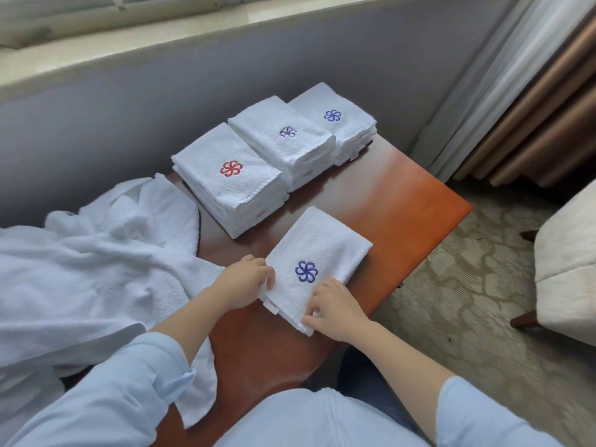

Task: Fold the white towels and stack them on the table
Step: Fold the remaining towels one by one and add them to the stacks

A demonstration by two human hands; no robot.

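As the left hand [248, 280] and right hand [337, 312] pinch the folded towel [325, 250] by its near edge, best square its layers before lifting it onto the blue-flower stack [345, 127].

We get soft, even daylight from the window sill [135, 40] side at the upper left. It lays a pale sheen on the wooden table [403, 195] right of centre (mild glare, nothing blown out). Shadows are faint: thin dark lines under the towel stacks [232, 188]. The folded towel [322, 240] at lower centre keeps its weave; the heap of white terry cloth [96, 269] at left looks washed and bluish. Wide-angle bending curves the sill and the curtain [522, 69] at upper right.
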